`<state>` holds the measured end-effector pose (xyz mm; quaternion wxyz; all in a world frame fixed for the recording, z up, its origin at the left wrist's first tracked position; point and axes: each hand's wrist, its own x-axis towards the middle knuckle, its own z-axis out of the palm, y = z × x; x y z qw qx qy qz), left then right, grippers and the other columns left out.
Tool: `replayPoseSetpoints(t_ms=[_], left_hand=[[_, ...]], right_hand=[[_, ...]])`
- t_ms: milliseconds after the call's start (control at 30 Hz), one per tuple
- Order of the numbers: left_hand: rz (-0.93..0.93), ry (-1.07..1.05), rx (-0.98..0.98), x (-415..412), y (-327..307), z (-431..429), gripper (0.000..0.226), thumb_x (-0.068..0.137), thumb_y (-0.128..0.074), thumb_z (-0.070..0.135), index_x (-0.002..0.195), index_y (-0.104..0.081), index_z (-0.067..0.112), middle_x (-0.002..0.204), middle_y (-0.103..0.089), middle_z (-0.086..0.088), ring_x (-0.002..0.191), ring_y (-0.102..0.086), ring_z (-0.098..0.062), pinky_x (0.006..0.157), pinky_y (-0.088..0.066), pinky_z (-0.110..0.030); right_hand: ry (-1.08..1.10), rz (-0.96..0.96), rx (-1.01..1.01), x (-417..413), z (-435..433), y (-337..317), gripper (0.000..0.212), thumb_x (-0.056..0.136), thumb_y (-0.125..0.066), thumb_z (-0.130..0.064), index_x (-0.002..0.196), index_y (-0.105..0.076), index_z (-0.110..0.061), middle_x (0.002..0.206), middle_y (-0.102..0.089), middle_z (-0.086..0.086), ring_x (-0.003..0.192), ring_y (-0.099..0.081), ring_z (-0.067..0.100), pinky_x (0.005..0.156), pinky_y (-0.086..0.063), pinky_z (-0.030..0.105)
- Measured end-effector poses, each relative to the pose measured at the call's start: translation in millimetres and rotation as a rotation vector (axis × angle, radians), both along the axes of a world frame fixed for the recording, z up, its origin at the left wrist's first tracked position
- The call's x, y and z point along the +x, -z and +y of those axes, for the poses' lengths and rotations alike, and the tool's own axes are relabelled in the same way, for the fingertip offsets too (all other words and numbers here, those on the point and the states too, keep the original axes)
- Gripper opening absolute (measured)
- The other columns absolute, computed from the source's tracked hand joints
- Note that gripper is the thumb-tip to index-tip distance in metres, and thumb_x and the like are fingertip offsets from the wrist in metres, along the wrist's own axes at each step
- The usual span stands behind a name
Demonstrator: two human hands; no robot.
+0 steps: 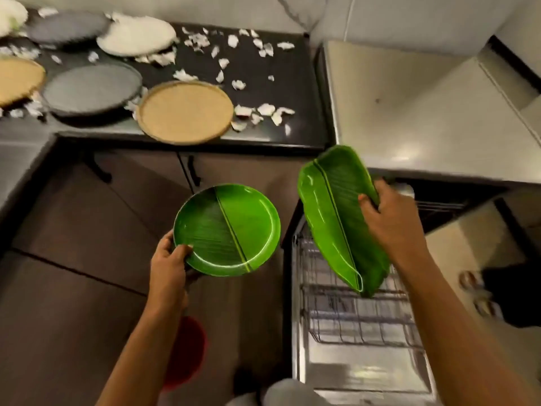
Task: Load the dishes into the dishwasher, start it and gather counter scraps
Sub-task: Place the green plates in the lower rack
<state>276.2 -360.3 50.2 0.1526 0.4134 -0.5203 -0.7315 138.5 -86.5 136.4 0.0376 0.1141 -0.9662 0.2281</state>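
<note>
My left hand (171, 260) grips the near-left rim of a round green leaf-patterned plate (231, 230), held about level in front of the lower cabinets. A long green leaf-shaped platter (333, 218) is tilted over the open dishwasher, and my right hand (386, 218) grips its right edge. Its lower tip hangs just above the wire rack (360, 315) of the pulled-out dishwasher. On the dark counter (263, 68) lie a tan plate (186, 111), a grey plate (90, 89), a white plate (136, 35) and several white paper scraps (263, 111).
More plates, grey (67, 26) and tan (17, 79), sit at the counter's left end. A steel appliance top (409, 112) stands right of the counter, above the dishwasher opening. A red object (187, 350) is on the floor by my left arm.
</note>
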Motion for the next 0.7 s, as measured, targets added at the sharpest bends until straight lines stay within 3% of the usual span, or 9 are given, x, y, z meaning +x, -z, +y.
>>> replayPoseSetpoints(t_ms=[100,267,433,567,700], left_hand=[[-0.069,0.0,0.041,20.4,45.0,31.1,0.037,0.091,-0.041,-0.004,0.114,-0.054,0.022,0.096,-0.058,-0.006,0.074,-0.055,-0.018,0.041,-0.05,-0.022],[-0.177,0.035,0.072,26.6,123.1,77.8,0.044,0.092,-0.042,-0.005,0.126,-0.05,0.02,0.114,-0.057,-0.012,0.084,-0.058,-0.021,0.042,-0.051,-0.025],[-0.25,-0.021,0.103,3.0,184.5,130.6,0.047,0.09,-0.042,-0.01,0.128,-0.05,0.016,0.111,-0.057,-0.009,0.079,-0.056,-0.019,0.04,-0.05,-0.022],[-0.276,-0.086,0.1,-21.0,240.4,164.7,0.042,0.09,-0.041,-0.012,0.105,-0.053,0.026,0.099,-0.057,-0.003,0.075,-0.052,-0.02,0.036,-0.049,-0.022],[-0.248,-0.146,0.097,-44.4,298.1,179.5,0.042,0.092,-0.042,-0.009,0.097,-0.055,0.03,0.095,-0.059,0.003,0.078,-0.055,-0.025,0.04,-0.051,-0.023]], right_hand=[[0.075,-0.106,0.125,29.9,39.9,28.4,0.015,0.091,-0.053,-0.018,0.098,-0.056,-0.005,0.083,-0.064,0.027,0.08,-0.061,0.043,0.064,-0.041,0.04],[0.197,-0.307,0.313,45.0,93.8,109.2,0.028,0.094,-0.049,-0.015,0.12,-0.053,-0.004,0.09,-0.066,0.022,0.085,-0.063,0.035,0.063,-0.034,0.029],[0.277,-0.486,0.316,9.4,131.4,232.6,0.024,0.094,-0.048,-0.014,0.115,-0.052,-0.002,0.094,-0.067,0.017,0.087,-0.064,0.031,0.069,-0.046,0.031],[0.192,-0.572,0.38,-45.5,138.4,325.1,0.024,0.092,-0.048,-0.019,0.113,-0.051,-0.008,0.103,-0.065,0.016,0.096,-0.063,0.032,0.074,-0.048,0.033],[0.124,-0.502,0.411,-106.4,127.5,385.7,0.028,0.09,-0.05,-0.016,0.118,-0.053,-0.008,0.109,-0.064,0.015,0.101,-0.062,0.032,0.079,-0.051,0.036]])
